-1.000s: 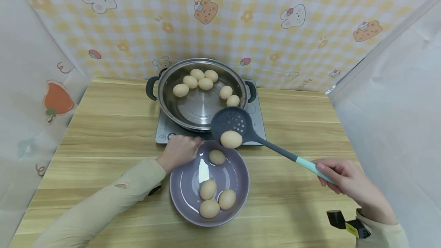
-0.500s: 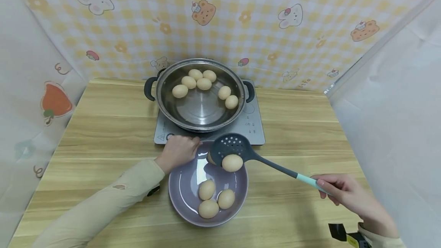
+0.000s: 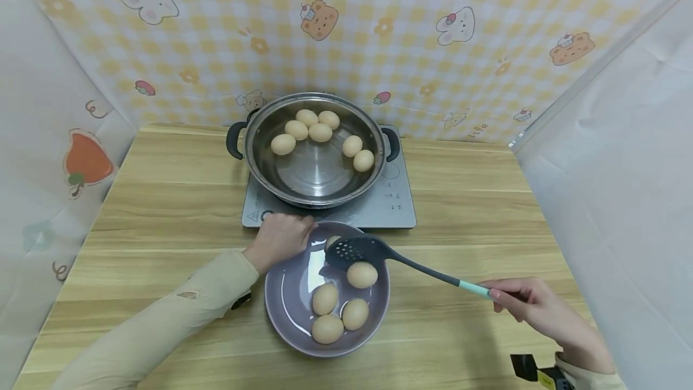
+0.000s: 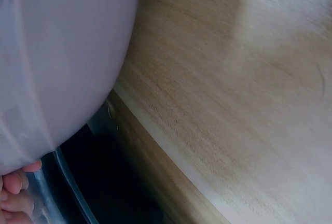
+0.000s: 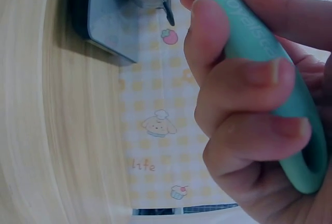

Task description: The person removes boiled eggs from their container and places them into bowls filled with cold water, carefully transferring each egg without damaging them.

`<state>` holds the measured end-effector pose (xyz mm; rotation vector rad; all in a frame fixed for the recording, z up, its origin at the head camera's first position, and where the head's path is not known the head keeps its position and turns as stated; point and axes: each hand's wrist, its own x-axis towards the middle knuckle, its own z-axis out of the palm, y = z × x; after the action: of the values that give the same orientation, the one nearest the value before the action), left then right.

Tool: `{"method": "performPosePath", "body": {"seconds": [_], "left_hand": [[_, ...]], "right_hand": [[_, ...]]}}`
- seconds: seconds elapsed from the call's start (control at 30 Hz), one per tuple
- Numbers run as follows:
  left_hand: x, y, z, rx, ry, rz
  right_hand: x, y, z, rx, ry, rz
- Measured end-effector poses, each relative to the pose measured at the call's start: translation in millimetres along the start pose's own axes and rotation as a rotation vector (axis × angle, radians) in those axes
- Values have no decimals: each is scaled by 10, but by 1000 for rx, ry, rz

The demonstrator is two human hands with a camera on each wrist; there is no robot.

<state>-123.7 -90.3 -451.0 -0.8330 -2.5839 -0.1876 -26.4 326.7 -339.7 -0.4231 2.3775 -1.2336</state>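
My left hand [image 3: 281, 239] grips the far left rim of a purple bowl [image 3: 287, 318]; in the left wrist view its curled fingers [image 4: 15, 182] show under the bowl's edge. My right hand [image 3: 533, 306] holds the turquoise handle [image 5: 259, 42] of a dark grey slotted spoon [image 3: 360, 250]. The spoon's head is tilted inside the bowl, low over its far side. An egg [image 3: 362, 275] lies just in front of the head. Behind the head another egg [image 3: 331, 241] is partly hidden. Three eggs [image 3: 327, 329] sit together at the bowl's near side.
A steel pot [image 3: 316, 182] with black side handles stands on a flat grey induction cooker [image 3: 397, 212] behind the bowl. Several eggs [image 3: 320, 132] rest in the pot. A checked cloth [image 3: 379, 47] hangs behind the wooden table [image 3: 460, 215], with pale sheets at both sides.
The slotted spoon has come from the pot's front edge toward me into the bowl and tipped. The egg it carried has left the head for the bowl. My left hand stays put.
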Motion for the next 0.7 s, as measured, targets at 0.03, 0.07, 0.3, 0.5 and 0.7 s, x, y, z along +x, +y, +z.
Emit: {"method": "performPosePath", "body": {"seconds": [0.03, 0.07, 0.3, 0.5, 0.7], "left_hand": [[-1, -1, 1, 0, 0, 0], [-2, -3, 2, 0, 1, -1], [-8, -22, 30, -2, 42, 17], [-13, -26, 42, 2, 38, 15], [-10, -18, 33, -7, 10, 2]], "right_hand": [[2, -1, 2, -1, 1, -3], [4, 0, 3, -5, 3, -8], [0, -26, 8, -59, 62, -25], [14, -64, -35, -58, 67, -54], [122, -119, -132, 89, -16, -115]]}}
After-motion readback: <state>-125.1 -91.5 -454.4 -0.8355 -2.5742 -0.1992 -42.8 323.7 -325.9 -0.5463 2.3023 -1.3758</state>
